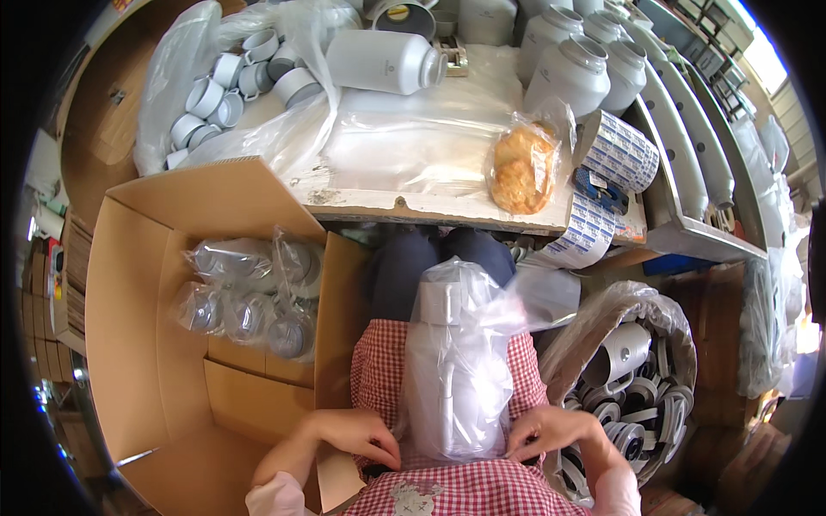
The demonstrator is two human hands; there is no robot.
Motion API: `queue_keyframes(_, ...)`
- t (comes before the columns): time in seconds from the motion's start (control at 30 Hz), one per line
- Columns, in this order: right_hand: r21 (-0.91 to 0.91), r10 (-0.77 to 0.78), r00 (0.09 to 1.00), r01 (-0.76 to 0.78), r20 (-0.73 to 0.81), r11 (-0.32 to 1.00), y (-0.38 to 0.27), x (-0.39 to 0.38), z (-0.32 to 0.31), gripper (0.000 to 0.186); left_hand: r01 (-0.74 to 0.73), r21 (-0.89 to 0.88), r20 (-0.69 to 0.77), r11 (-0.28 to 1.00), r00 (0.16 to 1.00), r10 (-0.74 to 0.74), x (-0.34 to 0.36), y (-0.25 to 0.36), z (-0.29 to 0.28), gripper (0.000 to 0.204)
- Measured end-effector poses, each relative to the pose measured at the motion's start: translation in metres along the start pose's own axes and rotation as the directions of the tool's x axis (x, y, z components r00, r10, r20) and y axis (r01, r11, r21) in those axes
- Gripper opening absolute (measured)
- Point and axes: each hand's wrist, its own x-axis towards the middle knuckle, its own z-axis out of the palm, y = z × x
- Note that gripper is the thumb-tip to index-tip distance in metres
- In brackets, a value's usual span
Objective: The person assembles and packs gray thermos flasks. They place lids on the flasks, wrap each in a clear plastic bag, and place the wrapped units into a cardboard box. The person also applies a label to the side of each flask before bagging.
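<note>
On my lap lies a pale grey vacuum jug (473, 391) with a long side handle, wrapped in a clear plastic bag (460, 273). My right hand (544, 430) is by the bag's near right corner, its thumb and fingers pinching the thin film. To the left of the jug's near end, my left hand (360, 433) is closed, fingertips pointing down toward the red checked apron (379, 357). Whether those fingertips hold the bag's edge is hard to see. Film blurs part of the jug's outline.
At left, an open cardboard box (142, 322) holds several bagged jugs (249, 316). On the bench (387, 163) are grey cups (206, 99), jug bodies (379, 62), bagged bread (522, 168) and a label roll (618, 150). A lined bin (680, 322) of lids stands at right.
</note>
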Motion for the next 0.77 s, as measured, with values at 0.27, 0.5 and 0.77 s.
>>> queue_keyframes(0.27,-0.161,0.385,0.920,-0.392,-0.070,0.906,0.013,-0.053,0.011,0.015,0.039,0.926,-0.319,0.376,0.615,0.721,0.001,0.094,-0.011,0.032)
queue_keyframes(0.5,0.370,0.281,0.652,0.000,-0.705,0.929,0.042,-0.039,-0.017,0.015,0.255,0.550,-0.827,0.795,0.298,0.476,-0.146,0.030,0.037,0.031)
queue_keyframes(0.77,0.363,0.401,0.483,-0.175,-0.779,0.915,0.028,-0.005,-0.043,0.023,0.083,-0.658,-0.750,0.748,-0.165,-0.641,-0.253,-0.180,0.055,0.037)
